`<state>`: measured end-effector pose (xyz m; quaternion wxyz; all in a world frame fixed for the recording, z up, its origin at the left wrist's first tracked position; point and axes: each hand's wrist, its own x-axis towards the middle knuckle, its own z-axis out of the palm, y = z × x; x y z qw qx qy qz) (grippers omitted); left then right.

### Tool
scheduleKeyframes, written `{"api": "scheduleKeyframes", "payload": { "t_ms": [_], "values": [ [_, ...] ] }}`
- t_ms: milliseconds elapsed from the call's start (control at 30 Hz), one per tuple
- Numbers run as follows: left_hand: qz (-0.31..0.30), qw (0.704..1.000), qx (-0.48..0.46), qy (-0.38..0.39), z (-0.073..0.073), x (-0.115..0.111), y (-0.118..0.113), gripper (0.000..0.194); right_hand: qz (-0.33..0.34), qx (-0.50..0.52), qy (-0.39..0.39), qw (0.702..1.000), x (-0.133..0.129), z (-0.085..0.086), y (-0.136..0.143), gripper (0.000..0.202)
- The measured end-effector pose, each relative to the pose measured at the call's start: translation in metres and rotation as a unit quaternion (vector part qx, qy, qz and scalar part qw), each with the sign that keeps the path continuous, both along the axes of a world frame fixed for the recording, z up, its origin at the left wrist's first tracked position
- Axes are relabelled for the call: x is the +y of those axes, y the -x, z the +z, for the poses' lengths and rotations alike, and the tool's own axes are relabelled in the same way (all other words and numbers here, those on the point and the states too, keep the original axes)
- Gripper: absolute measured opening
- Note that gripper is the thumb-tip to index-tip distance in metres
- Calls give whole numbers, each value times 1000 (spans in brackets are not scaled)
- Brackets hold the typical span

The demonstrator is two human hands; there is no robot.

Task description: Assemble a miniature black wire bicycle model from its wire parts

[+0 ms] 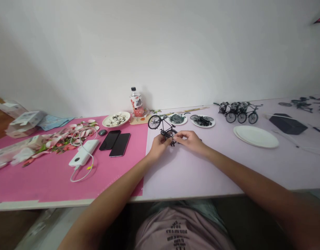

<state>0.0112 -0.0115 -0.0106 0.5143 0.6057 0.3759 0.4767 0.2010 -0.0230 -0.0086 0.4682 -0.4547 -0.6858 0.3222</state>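
Between my two hands is a small black model bicycle (163, 124), tilted, with one spoked wheel up at the left and the other near my fingers. My left hand (160, 144) grips it from below left, fingers closed around the lower part. At the right, my right hand (188, 139) pinches at the same end, close to the wheel and pedal. What exactly the right fingertips hold is too small to make out. Just behind the bicycle lie a white plate of dark green parts (186, 120) and a plate of small black wheels and parts (214, 122).
Several assembled model bicycles (238, 113) stand at right, behind stacked white plates (256, 136) and a dark box (288, 124). At left are two phones (120, 145), a white power bank (83, 152) with cable, and petals (68, 139). A bottle (137, 104) stands by the wall.
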Motion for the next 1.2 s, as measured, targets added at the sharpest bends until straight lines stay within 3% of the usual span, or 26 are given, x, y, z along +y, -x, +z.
{"api": "scheduleKeyframes", "payload": {
  "t_ms": [200,533,1200],
  "values": [
    [-13,1000,-4,-1,-3,2,0,32,6,5,10,1000,2,-1,-2,24],
    [21,999,21,-10,-10,4,-3,31,-1,1,11,1000,2,-3,-1,24],
    [25,998,46,-19,-6,2,-1,28,6,11,32,999,3,-4,-2,27]
  ]
}}
